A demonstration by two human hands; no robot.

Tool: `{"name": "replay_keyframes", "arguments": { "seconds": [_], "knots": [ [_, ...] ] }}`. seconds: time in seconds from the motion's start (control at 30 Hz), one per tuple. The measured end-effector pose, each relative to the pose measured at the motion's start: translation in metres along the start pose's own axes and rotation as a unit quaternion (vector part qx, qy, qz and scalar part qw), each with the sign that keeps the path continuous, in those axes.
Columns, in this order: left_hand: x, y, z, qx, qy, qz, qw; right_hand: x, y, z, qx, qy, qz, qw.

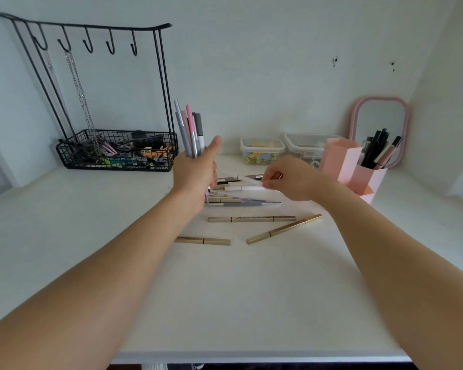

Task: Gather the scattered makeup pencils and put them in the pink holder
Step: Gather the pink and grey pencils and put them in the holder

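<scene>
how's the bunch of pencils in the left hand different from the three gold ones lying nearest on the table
The bunch of pencils stands upright, gripped by the left hand; the three gold pencils lie flat on the table, untouched. The bunch is pressed together, while the gold pencils lie apart at differing angles. The bunch mixes grey, pink and white; the gold pencils share one colour. Both are slim sticks not yet in the pink holder.

We see a white counter (91, 236) carrying scattered pencils (251, 218) just below our right hand (289, 180), a pink holder (350, 166) beside it, and a wire basket (115, 150) beyond our left hand (195, 177).
</scene>
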State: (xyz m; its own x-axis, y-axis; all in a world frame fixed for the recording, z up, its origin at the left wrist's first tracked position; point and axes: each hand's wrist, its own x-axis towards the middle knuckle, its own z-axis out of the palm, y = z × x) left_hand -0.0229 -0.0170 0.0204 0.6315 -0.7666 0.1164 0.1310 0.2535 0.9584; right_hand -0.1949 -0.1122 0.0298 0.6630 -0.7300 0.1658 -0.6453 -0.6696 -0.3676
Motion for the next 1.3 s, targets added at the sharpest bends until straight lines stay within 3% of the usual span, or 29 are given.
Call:
{"name": "replay_keyframes", "arguments": {
  "seconds": [0.07,0.17,0.27,0.47,0.53,0.7,0.9,0.97,1.1,1.17,1.23,1.3],
  "knots": [
    [-0.003,-0.002,0.001,0.008,-0.024,0.014,1.0,-0.003,-0.006,-0.005,0.11,0.018,0.015,0.994],
    [-0.009,-0.004,0.004,0.018,-0.052,0.031,0.998,-0.012,-0.026,-0.004,0.336,-0.015,-0.018,0.942],
    [-0.014,-0.007,0.005,0.029,-0.078,0.038,0.996,-0.018,-0.045,0.006,0.421,-0.046,-0.063,0.904],
    [-0.013,-0.008,0.008,0.096,-0.034,0.054,0.993,-0.017,-0.045,0.006,0.45,0.011,0.01,0.893],
    [-0.013,-0.009,0.009,0.143,-0.047,0.087,0.985,-0.015,-0.042,0.003,0.492,0.036,0.025,0.869],
    [-0.017,-0.017,0.017,0.33,-0.144,0.209,0.909,-0.018,-0.062,0.017,0.496,0.033,-0.004,0.868],
    [-0.026,-0.018,0.019,0.287,-0.19,0.168,0.924,-0.018,-0.068,0.026,0.523,0.155,0.045,0.837],
    [-0.028,-0.017,0.02,0.314,-0.195,0.159,0.915,-0.017,-0.067,0.027,0.533,0.163,0.055,0.828],
    [-0.027,-0.018,0.023,0.332,-0.201,0.13,0.912,-0.015,-0.064,0.029,0.51,0.142,0.066,0.846],
    [-0.025,-0.016,0.02,0.332,-0.232,0.103,0.908,-0.014,-0.062,0.027,0.528,0.148,0.064,0.834],
    [-0.026,-0.01,0.015,0.276,-0.266,0.081,0.92,-0.013,-0.057,0.021,0.541,0.161,0.062,0.823],
    [-0.022,-0.005,0.011,0.168,-0.229,0.055,0.957,-0.011,-0.049,0.011,0.562,0.167,0.063,0.808]
  ]
}}
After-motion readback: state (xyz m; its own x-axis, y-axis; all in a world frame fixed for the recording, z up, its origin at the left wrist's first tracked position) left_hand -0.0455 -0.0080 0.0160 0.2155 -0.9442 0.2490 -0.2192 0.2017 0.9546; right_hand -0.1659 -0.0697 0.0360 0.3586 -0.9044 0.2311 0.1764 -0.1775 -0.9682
